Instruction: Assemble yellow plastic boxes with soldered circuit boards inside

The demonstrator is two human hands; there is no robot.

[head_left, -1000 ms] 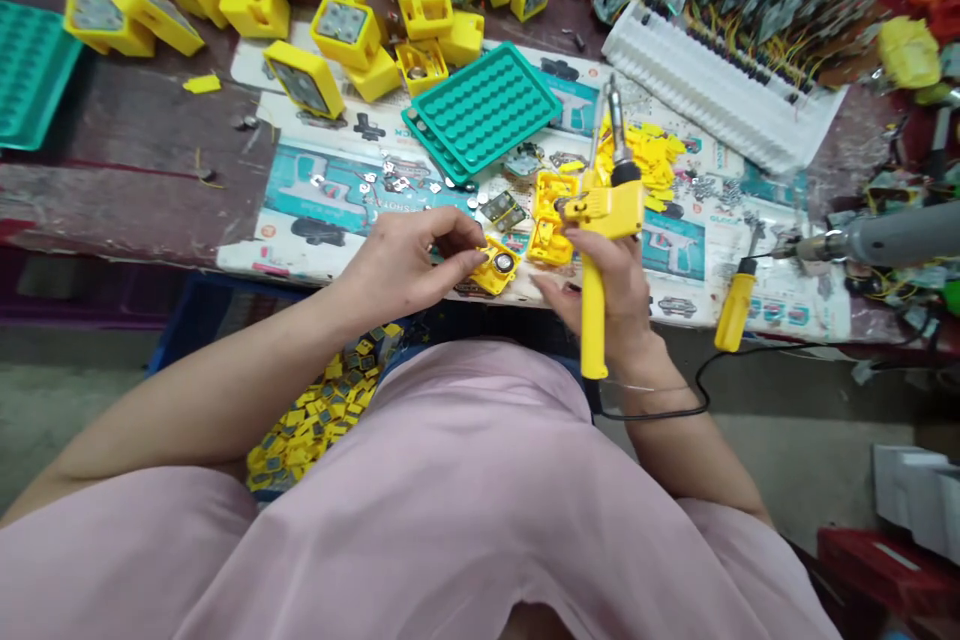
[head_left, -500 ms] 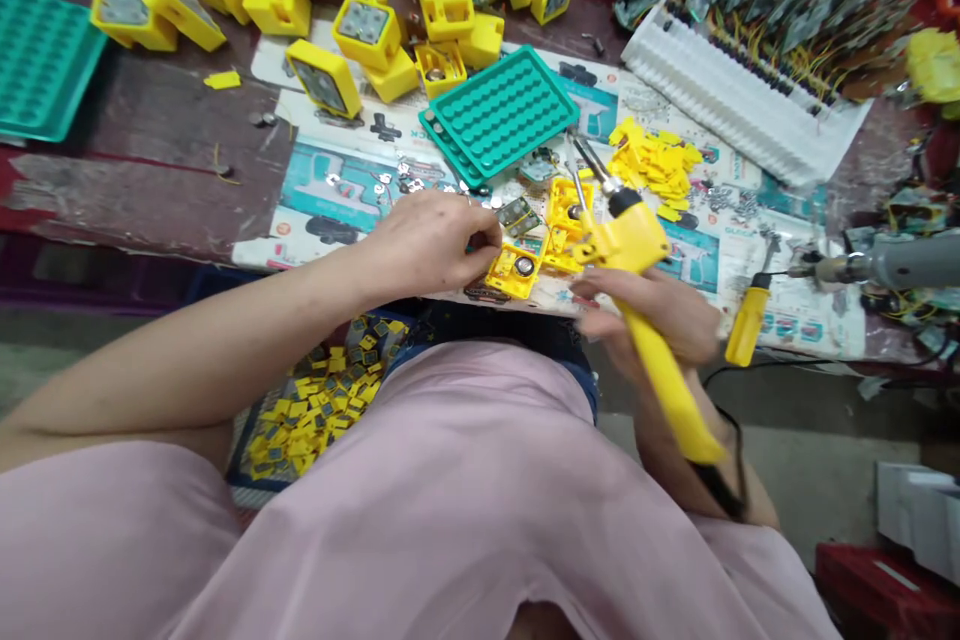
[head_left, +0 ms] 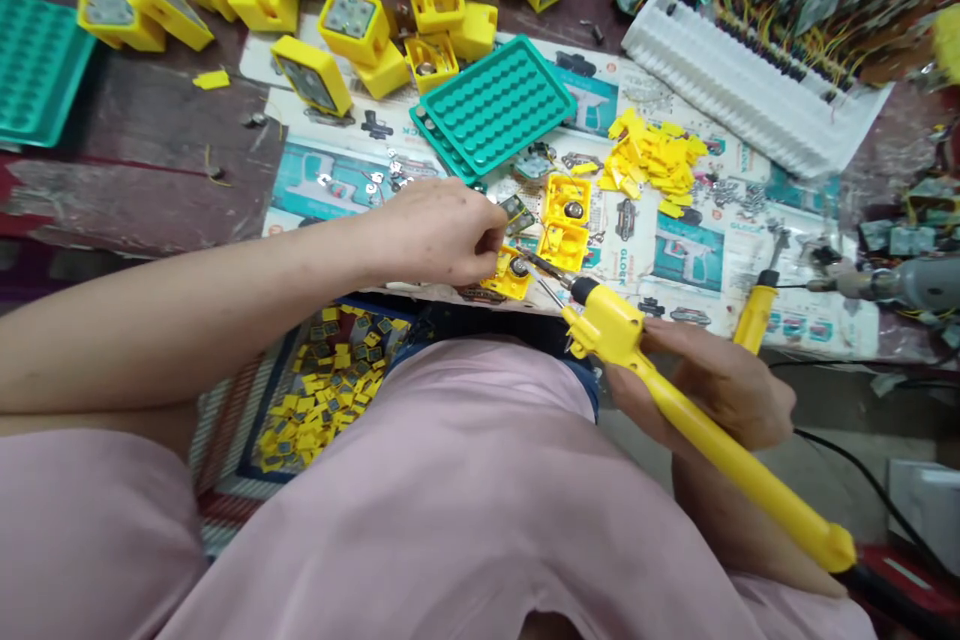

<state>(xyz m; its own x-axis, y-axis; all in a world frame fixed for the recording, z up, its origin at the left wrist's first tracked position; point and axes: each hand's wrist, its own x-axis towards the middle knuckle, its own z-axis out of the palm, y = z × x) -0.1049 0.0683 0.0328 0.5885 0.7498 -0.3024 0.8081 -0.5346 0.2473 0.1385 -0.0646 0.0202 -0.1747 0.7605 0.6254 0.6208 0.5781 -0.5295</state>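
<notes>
My right hand (head_left: 720, 385) grips a yellow soldering iron (head_left: 667, 400). Its metal tip, with a thin rod alongside, points left over a small open yellow case (head_left: 508, 278) holding a round metal part. My left hand (head_left: 457, 235) has its fingers pinched together at the left edge of that case; what lies between them is hidden. A small circuit board (head_left: 517, 214) sits just behind the case. Two more open yellow cases (head_left: 564, 245) stand to its right, one behind the other.
Behind are green trays (head_left: 499, 110) and a yellow scrap-like pile of small pieces (head_left: 656, 160). Larger yellow boxes (head_left: 349, 25) crowd the back left. A white foam rack (head_left: 750, 85) with wired boards lies at the back right. A yellow-handled screwdriver (head_left: 757, 310) rests right. Below, a crate holds yellow pieces (head_left: 322, 400).
My right hand has swung the soldering iron down and toward me, so its tip has come from near the green trays to the nearest case. My left hand has barely moved.
</notes>
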